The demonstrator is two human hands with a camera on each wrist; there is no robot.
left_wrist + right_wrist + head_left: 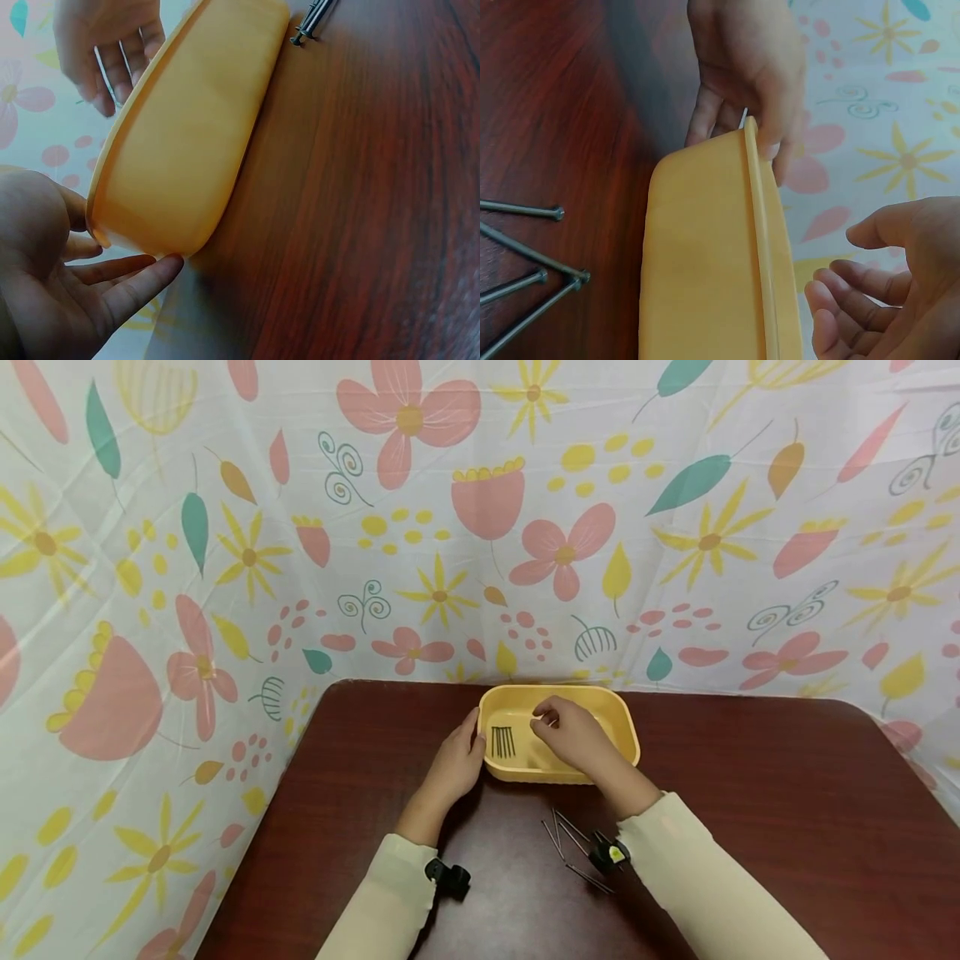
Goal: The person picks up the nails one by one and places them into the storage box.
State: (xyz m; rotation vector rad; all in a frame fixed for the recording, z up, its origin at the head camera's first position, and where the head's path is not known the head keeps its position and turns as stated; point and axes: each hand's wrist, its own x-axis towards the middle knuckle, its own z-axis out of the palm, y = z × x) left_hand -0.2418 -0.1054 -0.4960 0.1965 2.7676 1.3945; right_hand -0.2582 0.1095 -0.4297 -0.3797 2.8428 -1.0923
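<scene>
A shallow yellow plastic tray (555, 776) stands on the table. My left hand (456, 762) grips its left end, thumb at the rim and fingers against the outer wall, as the right wrist view also shows. Inside the tray, by that end, several dark nails (503, 742) lie side by side in a row. Over the tray's middle hovers my right hand (576, 737), fingers loosely bent. In the right wrist view its thumb and fingertips are apart with nothing between them. Several loose nails (525, 249) lie on the table in front of the tray, near my right wrist.
The dark red-brown wooden table (750, 793) ends at the back against a white cloth (465, 568) printed with flowers and leaves. A black wrist camera (450, 878) is strapped to the left forearm, and another camera (606, 853) on the right partly overlaps the loose nails.
</scene>
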